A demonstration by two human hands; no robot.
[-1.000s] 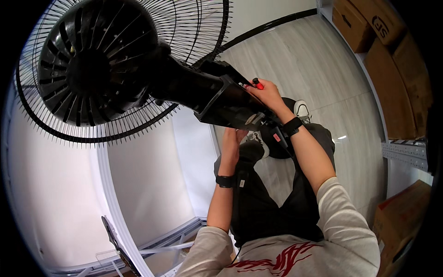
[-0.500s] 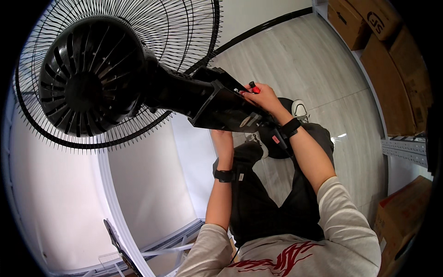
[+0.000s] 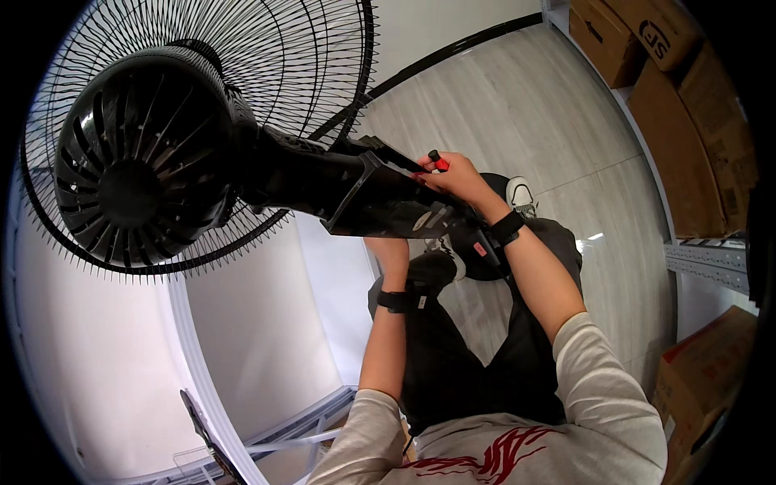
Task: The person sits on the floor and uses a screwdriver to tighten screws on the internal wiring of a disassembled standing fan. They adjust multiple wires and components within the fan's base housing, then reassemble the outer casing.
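A black standing fan (image 3: 307, 174) takes up the upper left, with its round slotted motor housing (image 3: 133, 166) facing me and the wire grille (image 3: 279, 56) behind. The long black control box (image 3: 396, 202) extends from the neck toward my knees. At the box's far right side, my right hand (image 3: 459, 179) is closed around a screwdriver (image 3: 439, 161) with a red-and-black handle; its tip is out of sight. Below the box's near edge is my left hand (image 3: 390, 252), apparently against the underside. The box hides its fingers.
Cardboard boxes (image 3: 675, 137) fill the shelf on the right, and another carton (image 3: 707, 380) stands lower down. A white frame (image 3: 198, 339) runs along the left. The round black fan base (image 3: 489, 190) is on the tiled floor between my feet.
The fan's motor housing has shifted left and down in the view, and the control box has moved slightly left. Both hands have moved a little with it; the right still holds the screwdriver.
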